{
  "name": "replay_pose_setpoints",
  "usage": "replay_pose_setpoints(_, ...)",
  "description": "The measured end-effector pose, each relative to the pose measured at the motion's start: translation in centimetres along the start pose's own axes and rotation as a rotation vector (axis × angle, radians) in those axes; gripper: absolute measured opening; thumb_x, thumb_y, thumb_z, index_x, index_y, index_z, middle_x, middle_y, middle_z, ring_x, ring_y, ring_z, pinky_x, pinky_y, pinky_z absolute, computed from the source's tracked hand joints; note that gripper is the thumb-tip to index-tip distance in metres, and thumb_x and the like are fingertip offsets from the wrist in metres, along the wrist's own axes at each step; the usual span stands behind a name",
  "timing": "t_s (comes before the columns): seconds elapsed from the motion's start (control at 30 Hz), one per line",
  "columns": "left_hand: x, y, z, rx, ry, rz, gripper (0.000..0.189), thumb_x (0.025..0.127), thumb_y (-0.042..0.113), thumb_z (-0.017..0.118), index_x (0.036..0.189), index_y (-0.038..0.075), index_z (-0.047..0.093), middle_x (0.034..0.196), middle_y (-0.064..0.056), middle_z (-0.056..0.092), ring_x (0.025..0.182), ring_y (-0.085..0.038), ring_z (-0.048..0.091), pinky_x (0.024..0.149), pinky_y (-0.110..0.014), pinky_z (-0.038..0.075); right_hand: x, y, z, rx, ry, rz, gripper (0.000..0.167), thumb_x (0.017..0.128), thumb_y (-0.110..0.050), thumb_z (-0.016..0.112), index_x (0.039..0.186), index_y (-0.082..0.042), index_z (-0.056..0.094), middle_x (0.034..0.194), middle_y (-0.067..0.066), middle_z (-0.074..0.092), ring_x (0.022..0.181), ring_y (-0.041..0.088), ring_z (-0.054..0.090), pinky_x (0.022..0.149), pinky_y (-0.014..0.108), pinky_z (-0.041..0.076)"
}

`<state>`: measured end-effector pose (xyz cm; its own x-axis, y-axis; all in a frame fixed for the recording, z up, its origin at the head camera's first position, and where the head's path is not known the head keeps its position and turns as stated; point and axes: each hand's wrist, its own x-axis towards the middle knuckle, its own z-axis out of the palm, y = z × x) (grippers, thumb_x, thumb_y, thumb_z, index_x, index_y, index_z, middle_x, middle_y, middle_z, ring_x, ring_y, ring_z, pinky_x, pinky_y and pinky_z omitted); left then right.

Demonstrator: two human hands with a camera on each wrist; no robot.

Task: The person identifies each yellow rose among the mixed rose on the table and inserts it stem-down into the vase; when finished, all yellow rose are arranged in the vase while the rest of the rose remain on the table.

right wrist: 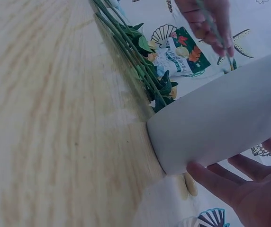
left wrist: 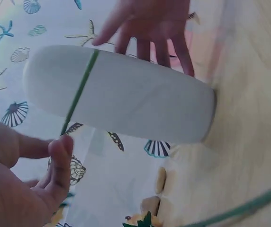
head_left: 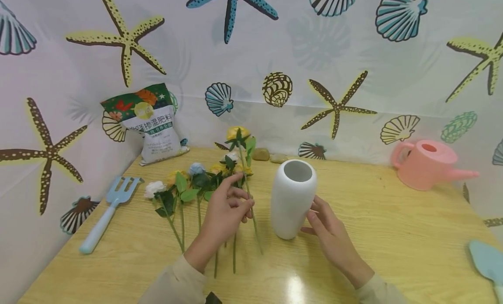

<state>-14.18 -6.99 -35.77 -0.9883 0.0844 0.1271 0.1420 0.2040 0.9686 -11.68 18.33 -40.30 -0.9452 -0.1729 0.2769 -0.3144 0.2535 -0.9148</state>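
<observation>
My left hand [head_left: 225, 211] pinches the green stem of a yellow rose [head_left: 237, 133] between thumb and fingers. The bloom points up and away, and the stem's lower end hangs left of a white vase [head_left: 290, 208]. From the left wrist view, that stem [left wrist: 82, 90] crosses in front of the vase. The vase stands upright on the table with its round mouth uncovered. On its right side, my right hand [head_left: 333, 238] touches the wall with extended fingers [right wrist: 216, 182]. Left of the vase lie several more flowers, among them a white rose [head_left: 155, 189] and a blue bloom [head_left: 196, 168].
A light-blue hand fork [head_left: 103, 223] lies at the left of the wooden table [head_left: 377, 225]. Behind stand a fertilizer bag [head_left: 157, 133] and small stones [head_left: 260, 154]. A pink watering can [head_left: 426, 166] is at the back right, a light-blue trowel [head_left: 487, 260] at the right edge.
</observation>
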Motion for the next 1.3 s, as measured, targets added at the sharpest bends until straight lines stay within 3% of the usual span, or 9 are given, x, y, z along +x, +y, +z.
replay_pose_setpoints(0.27, 0.2, 2.5, 0.3, -0.343, 0.317, 0.091, 0.077, 0.094, -0.004, 0.066, 0.158, 0.017, 0.028, 0.099, -0.01, 0.061, 0.066, -0.011, 0.068, 0.063, -0.025, 0.06, 0.0, -0.1, -0.1, -0.005, -0.005, -0.02, 0.042, 0.108, -0.013, 0.045, 0.15, -0.01, 0.041, 0.134, 0.026, 0.057, 0.115, -0.003, 0.06, 0.083, 0.041, 0.062)
replay_pose_setpoints(0.4, 0.5, 3.8, 0.8, -0.44, 0.434, 0.234, 0.08, 0.093, -0.004, 0.067, 0.158, 0.017, 0.026, 0.099, -0.006, 0.061, 0.069, -0.011, 0.069, 0.065, -0.025, 0.06, 0.1, 0.1, -0.2, -0.011, -0.007, -0.034, 0.042, 0.108, -0.012, 0.046, 0.15, -0.01, 0.042, 0.134, 0.026, 0.057, 0.114, -0.006, 0.059, 0.083, 0.043, 0.062)
replay_pose_setpoints(0.53, 1.2, 5.1, 1.7, -0.521, 0.527, 0.418, 0.08, 0.091, -0.008, 0.067, 0.158, 0.008, 0.025, 0.099, -0.005, 0.061, 0.071, -0.012, 0.069, 0.065, -0.024, 0.059, 0.2, 0.3, -0.2, -0.011, -0.004, -0.034, 0.043, 0.107, -0.011, 0.047, 0.149, -0.01, 0.042, 0.134, 0.027, 0.057, 0.112, -0.004, 0.061, 0.083, 0.043, 0.062)
replay_pose_setpoints(0.67, 1.8, 6.0, 2.9, -0.562, 0.591, 0.556, 0.081, 0.09, -0.011, 0.067, 0.157, 0.002, 0.024, 0.098, -0.003, 0.061, 0.075, -0.012, 0.069, 0.065, -0.024, 0.058, 0.1, 0.3, -0.2, -0.006, -0.006, -0.033, 0.043, 0.107, -0.01, 0.048, 0.15, -0.009, 0.041, 0.134, 0.028, 0.057, 0.112, -0.001, 0.062, 0.083, 0.043, 0.062)
replay_pose_setpoints(0.83, 2.1, 6.2, 4.5, -0.478, 0.594, 0.671, 0.081, 0.09, -0.01, 0.067, 0.156, -0.004, 0.021, 0.102, -0.001, 0.06, 0.081, -0.011, 0.067, 0.069, -0.024, 0.058, 0.0, 0.2, -0.2, -0.008, -0.011, -0.044, 0.044, 0.107, -0.008, 0.048, 0.15, -0.007, 0.04, 0.134, 0.029, 0.057, 0.113, -0.003, 0.061, 0.083, 0.044, 0.062)
replay_pose_setpoints(1.0, 2.3, 5.8, 5.8, -0.305, 0.552, 0.754, 0.076, 0.089, -0.011, 0.069, 0.151, -0.01, 0.025, 0.101, -0.02, 0.061, 0.084, -0.017, 0.066, 0.075, -0.023, 0.057, 0.1, 0.4, -0.3, -0.014, -0.014, -0.056, 0.045, 0.106, -0.008, 0.048, 0.15, -0.006, 0.04, 0.133, 0.03, 0.057, 0.112, -0.005, 0.059, 0.083, 0.046, 0.061)
replay_pose_setpoints(1.07, 2.4, 5.6, 6.1, -0.244, 0.515, 0.764, 0.074, 0.088, -0.011, 0.069, 0.149, -0.01, 0.027, 0.099, -0.026, 0.06, 0.084, -0.024, 0.067, 0.076, -0.022, 0.057, 0.2, 0.4, -0.3, -0.013, -0.013, -0.06, 0.045, 0.106, -0.007, 0.048, 0.15, -0.005, 0.04, 0.133, 0.03, 0.057, 0.112, -0.005, 0.059, 0.083, 0.047, 0.061)
replay_pose_setpoints(1.17, 2.4, 5.3, 6.3, -0.161, 0.458, 0.754, 0.073, 0.087, -0.011, 0.071, 0.147, -0.009, 0.031, 0.097, -0.024, 0.062, 0.084, -0.03, 0.067, 0.077, -0.022, 0.057, 0.2, 0.5, -0.3, -0.009, -0.011, -0.057, 0.045, 0.106, -0.007, 0.048, 0.15, -0.005, 0.04, 0.133, 0.03, 0.057, 0.112, -0.005, 0.059, 0.083, 0.047, 0.061)
replay_pose_setpoints(1.3, 2.3, 5.3, 6.4, -0.032, 0.396, 0.738, 0.07, 0.086, -0.007, 0.074, 0.145, -0.006, 0.037, 0.093, -0.018, 0.065, 0.082, -0.026, 0.067, 0.074, -0.025, 0.057, 0.1, 0.4, -0.3, -0.01, -0.005, -0.043, 0.045, 0.106, -0.008, 0.048, 0.15, -0.006, 0.04, 0.134, 0.03, 0.057, 0.114, 0.003, 0.062, 0.083, 0.045, 0.061)
